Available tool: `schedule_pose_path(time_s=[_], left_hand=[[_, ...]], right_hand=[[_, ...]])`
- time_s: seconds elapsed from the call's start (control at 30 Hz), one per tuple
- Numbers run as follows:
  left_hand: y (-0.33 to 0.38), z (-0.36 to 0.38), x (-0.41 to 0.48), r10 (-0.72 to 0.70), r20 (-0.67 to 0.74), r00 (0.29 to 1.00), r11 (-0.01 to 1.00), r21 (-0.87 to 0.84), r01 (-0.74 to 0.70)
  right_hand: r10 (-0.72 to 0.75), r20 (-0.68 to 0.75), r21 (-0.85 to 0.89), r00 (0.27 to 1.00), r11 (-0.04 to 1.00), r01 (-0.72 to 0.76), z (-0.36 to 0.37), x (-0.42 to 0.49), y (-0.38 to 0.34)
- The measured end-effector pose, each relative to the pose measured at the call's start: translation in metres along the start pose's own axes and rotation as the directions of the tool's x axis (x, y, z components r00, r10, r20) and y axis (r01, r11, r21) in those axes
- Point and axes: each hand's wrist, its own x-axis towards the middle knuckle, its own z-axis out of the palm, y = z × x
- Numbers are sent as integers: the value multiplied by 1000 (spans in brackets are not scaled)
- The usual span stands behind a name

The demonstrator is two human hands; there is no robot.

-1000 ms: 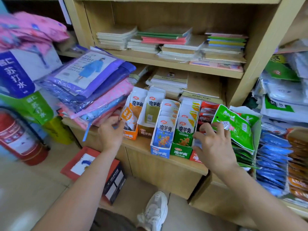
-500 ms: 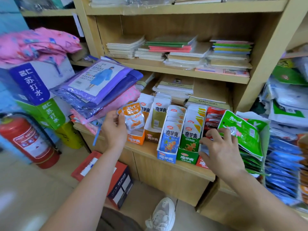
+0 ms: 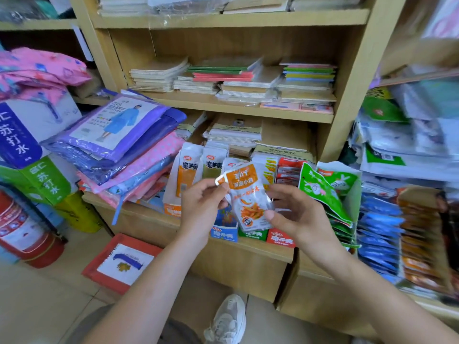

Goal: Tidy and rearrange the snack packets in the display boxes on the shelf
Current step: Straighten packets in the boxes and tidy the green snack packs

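Note:
An orange-and-white snack packet is held up in front of the display boxes. My left hand pinches its upper left corner. My right hand holds its lower right edge, thumb on the front. Behind it on the wooden shelf stand open display boxes: an orange box, a blue box, a green box and a red box, all with upright packets. A box of green packets leans at the right.
Folded raincoat packs are piled left of the boxes. Notebooks fill the shelf above. Blue and orange packets hang at the right. A red fire extinguisher and a red box stand on the floor by my shoe.
My left hand carried the orange packet from the left box to the middle. My right hand left the green packets and took hold of the packet's lower edge.

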Motion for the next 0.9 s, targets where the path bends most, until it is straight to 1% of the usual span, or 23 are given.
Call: schedule_pose_path(time_s=[0.03, 0.1, 0.2, 0.27, 0.33, 0.4, 0.47, 0.5, 0.57, 0.6, 0.67, 0.77, 0.83, 0.87, 0.9], left_hand=[[0, 6, -3, -28, 20, 999, 999, -18, 29], [1, 17, -9, -95, 57, 994, 993, -64, 98], [4, 34, -17, -187, 122, 975, 967, -150, 205], [7, 48, -23, -206, 189, 960, 955, -176, 239], [10, 63, -30, -183, 273, 944, 964, -138, 227], [12, 80, -39, -110, 349, 931, 991, -38, 132], [9, 96, -47, 12, 428, 904, 996, 77, -49], [6, 105, -51, 70, 477, 876, 982, 121, -144], [-3, 123, -58, 144, 587, 797, 929, 196, -312], [-8, 132, -62, 168, 635, 754, 888, 234, -396], [-14, 153, -70, 186, 727, 661, 772, 308, -556], [-24, 180, -78, 146, 826, 545, 554, 388, -737], [-32, 193, -77, 120, 854, 507, 399, 426, -812], [-36, 198, -76, 111, 857, 503, 343, 442, -829], [-39, 201, -74, 105, 856, 507, 310, 456, -834]], right_hand=[[8, -5, 45, 1000, 999, -8, -1, -1, 0], [12, -32, 82, 999, 997, -10, -6, -2, 0], [26, -85, 60, 996, 998, -21, -22, -7, -6], [50, -110, 42, 993, 998, -45, -40, -11, -10], [66, -152, 38, 986, 997, -61, -62, -17, -15], [59, -224, 17, 973, 998, -57, -87, -23, -18], [43, -315, 29, 948, 999, -35, -113, -29, -22], [34, -358, 31, 933, 999, -25, -127, -32, -23], [0, -431, -16, 902, 1000, -7, -154, -40, -25], [-25, -463, -66, 886, 998, -6, -167, -44, -25], [-81, -523, -207, 849, 978, -34, -195, -51, -22], [-175, -584, -408, 793, 908, -99, -233, -61, -17], [-231, -593, -556, 771, 810, -185, -252, -65, -15], [-248, -592, -624, 767, 743, -241, -259, -66, -14], [-256, -590, -672, 766, 682, -289, -266, -65, -12]])
